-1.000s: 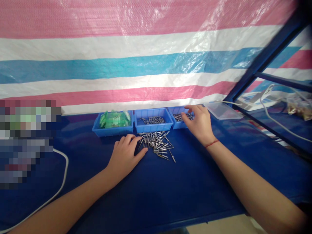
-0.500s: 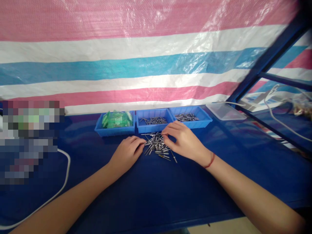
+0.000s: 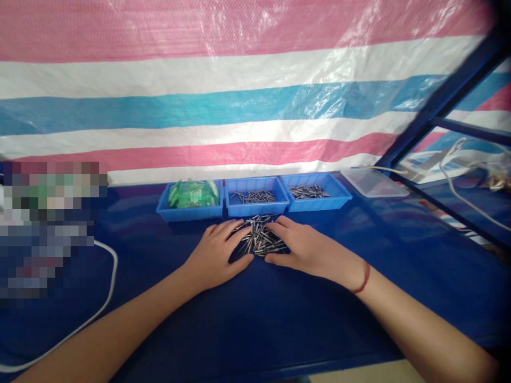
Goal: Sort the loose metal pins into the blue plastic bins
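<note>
A loose pile of silver pop rivets [image 3: 261,238] lies on the dark blue tabletop [image 3: 255,314]. My left hand [image 3: 219,252] rests at the pile's left side, fingers spread and touching its edge. From the right, my right hand [image 3: 297,242] cups the pile, thumb and fingers apart. Just behind the pile stands a middle blue bin [image 3: 257,208] with similar rivets in it. The right blue bin [image 3: 321,204] also holds rivets. In the left blue bin [image 3: 191,214] are green plastic packets [image 3: 194,193].
A clear plastic lid [image 3: 373,182] lies right of the bins, beside a dark blue metal frame [image 3: 419,127]. A white cable [image 3: 114,266] curves along the left of the table. A striped plastic sheet [image 3: 239,106] hangs behind. The far left is pixelated.
My right hand has come down from the pile's top to its right side and opened. The fingers of my left hand have spread. The rivets are gathered closer together.
</note>
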`<state>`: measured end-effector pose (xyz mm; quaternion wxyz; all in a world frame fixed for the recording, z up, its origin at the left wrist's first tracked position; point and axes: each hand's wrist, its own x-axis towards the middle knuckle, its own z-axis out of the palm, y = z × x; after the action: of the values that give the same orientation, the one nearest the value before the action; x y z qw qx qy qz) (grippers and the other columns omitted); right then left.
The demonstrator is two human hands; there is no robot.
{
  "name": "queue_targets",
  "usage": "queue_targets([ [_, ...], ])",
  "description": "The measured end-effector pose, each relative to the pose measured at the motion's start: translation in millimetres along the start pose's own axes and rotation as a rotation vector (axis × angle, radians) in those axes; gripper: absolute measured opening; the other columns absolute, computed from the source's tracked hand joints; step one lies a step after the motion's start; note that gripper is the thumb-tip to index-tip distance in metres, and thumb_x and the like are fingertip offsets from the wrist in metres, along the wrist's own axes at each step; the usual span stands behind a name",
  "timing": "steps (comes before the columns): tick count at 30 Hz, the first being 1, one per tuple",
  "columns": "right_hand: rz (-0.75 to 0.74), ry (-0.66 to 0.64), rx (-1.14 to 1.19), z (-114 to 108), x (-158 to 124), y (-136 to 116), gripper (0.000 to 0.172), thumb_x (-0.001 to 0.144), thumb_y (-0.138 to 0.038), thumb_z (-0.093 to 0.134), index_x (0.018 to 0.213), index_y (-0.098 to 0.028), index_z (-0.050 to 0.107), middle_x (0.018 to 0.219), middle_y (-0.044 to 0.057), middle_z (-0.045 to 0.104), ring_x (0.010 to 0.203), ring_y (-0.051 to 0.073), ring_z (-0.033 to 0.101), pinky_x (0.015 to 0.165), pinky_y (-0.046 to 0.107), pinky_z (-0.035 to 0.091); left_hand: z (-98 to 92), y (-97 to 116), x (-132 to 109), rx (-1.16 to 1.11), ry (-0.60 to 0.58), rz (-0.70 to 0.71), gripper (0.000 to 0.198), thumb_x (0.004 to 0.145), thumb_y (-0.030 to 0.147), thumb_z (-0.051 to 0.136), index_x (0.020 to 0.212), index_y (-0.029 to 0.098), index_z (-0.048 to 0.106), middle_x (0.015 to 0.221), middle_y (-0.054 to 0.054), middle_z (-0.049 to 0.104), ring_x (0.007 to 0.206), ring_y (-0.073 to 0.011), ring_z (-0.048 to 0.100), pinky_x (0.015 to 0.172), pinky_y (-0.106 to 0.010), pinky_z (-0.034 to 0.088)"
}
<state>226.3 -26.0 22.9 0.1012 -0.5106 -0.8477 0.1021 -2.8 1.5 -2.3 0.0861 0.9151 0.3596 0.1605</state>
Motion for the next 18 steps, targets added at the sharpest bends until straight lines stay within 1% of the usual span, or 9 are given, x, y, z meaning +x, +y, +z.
queue_targets([
  [4, -0.060, 0.003, 0.109, 2, 5, -6, 0.017, 0.086, -0.027, 0.059, 0.100, -0.017, 0.059, 0.099, 0.008, 0.061, 0.081, 0.021, 0.064, 0.070, 0.033, 0.049, 1.7, 0, 0, -0.045, 0.004, 0.024, 0.041, 0.091, 0.037, 0.049, 0.129, 0.020, 0.050, 0.133, -0.010, 0.054, 0.121, -0.0262, 0.049, 0.100, -0.044, 0.037],
  [7, -0.083, 0.052, 0.132, 5, 8, -5, 0.008, 0.086, -0.019, 0.057, 0.093, -0.017, 0.061, 0.096, 0.007, 0.063, 0.083, 0.019, 0.064, 0.073, 0.031, 0.049, 4.1, 0, 0, -0.091, 0.029, 0.022, 0.035, 0.093, 0.033, 0.048, 0.125, 0.020, 0.052, 0.127, -0.009, 0.058, 0.116, -0.0236, 0.053, 0.099, -0.040, 0.040],
  [12, -0.081, 0.146, 0.189, 7, 11, -2, 0.011, 0.089, -0.019, 0.055, 0.092, -0.020, 0.066, 0.091, 0.005, 0.067, 0.084, 0.018, 0.065, 0.076, 0.029, 0.049, 7.4, -2, 0, -0.107, 0.082, -0.016, 0.035, 0.092, 0.032, 0.050, 0.126, 0.021, 0.051, 0.124, -0.008, 0.059, 0.113, -0.0228, 0.054, 0.099, -0.038, 0.041],
  [15, -0.071, 0.212, 0.236, 8, 13, 0, 0.014, 0.088, -0.021, 0.057, 0.095, -0.021, 0.069, 0.092, 0.005, 0.069, 0.083, 0.017, 0.066, 0.075, 0.030, 0.049, 8.8, -3, 0, -0.105, 0.089, -0.019, 0.038, 0.092, 0.034, 0.050, 0.128, 0.021, 0.049, 0.126, -0.009, 0.057, 0.114, -0.0234, 0.053, 0.100, -0.039, 0.040],
  [18, -0.076, 0.279, 0.330, 8, 13, 3, 0.014, 0.087, -0.023, 0.060, 0.095, -0.022, 0.072, 0.094, 0.005, 0.069, 0.080, 0.016, 0.066, 0.073, 0.029, 0.051, 9.1, -4, -1, -0.107, 0.088, -0.015, 0.043, 0.091, 0.038, 0.052, 0.131, 0.021, 0.047, 0.127, -0.009, 0.055, 0.115, -0.0241, 0.052, 0.100, -0.039, 0.040],
])
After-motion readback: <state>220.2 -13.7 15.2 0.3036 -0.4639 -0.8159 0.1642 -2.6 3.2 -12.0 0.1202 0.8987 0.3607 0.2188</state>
